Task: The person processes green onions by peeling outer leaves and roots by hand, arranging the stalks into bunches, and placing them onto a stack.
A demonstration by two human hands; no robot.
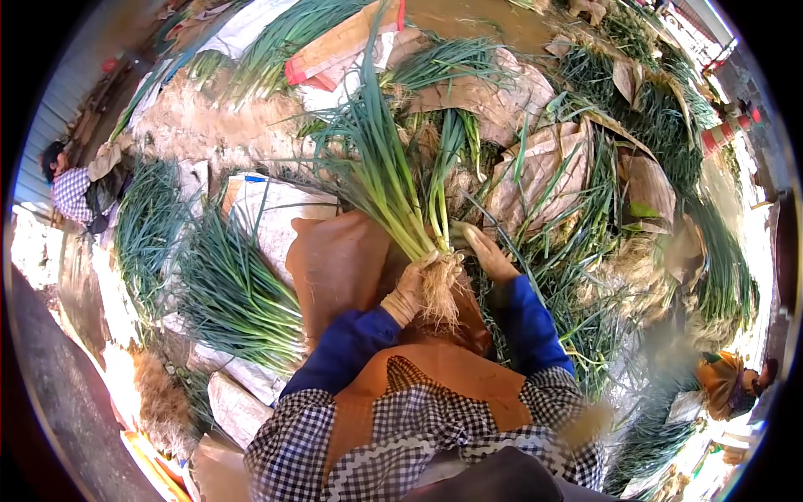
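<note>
A bunch of green onions (386, 180) with long green leaves stands tilted in front of my body, its pale roots (439, 289) hanging toward me. My left hand (407, 291) is closed around the white stem ends, just above the roots. On the other side, my right hand (489, 253) has its fingers stretched toward the stems of a few thinner stalks (441, 188) beside the main bunch. Its fingertips are close to these stalks; whether they touch is hard to tell. A brown apron (339, 263) spreads beneath the bunch.
A pile of green onions (238, 289) lies to my left, and loose leaves (552, 243) are heaped to the right. Sacks (284, 213) and more onions surround me. One person (74, 192) sits at far left, another (726, 385) at far right.
</note>
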